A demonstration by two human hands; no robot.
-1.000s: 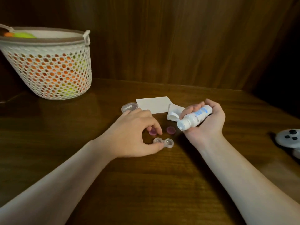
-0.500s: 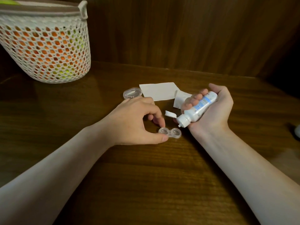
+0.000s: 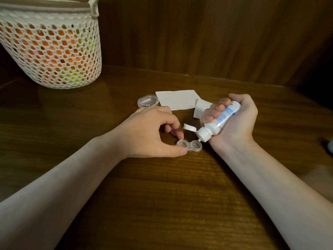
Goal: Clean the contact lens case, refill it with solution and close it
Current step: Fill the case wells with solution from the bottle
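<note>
A single head-worn wide-angle camera looked forward and down, close over the wooden table [image 3: 162, 204], toward the panelled wall [image 3: 216, 37] behind; no second view shared the scene.

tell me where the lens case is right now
In the head view the lens case lies on the table at centre, pinched by the left hand, just below the solution bottle nozzle.

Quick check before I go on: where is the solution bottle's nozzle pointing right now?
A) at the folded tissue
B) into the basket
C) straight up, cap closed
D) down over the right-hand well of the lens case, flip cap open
D: the right hand tilts the solution bottle so its nozzle sits just above the right well of the lens case, flip cap hanging open, while the left hand pinches the case's left end.
</note>
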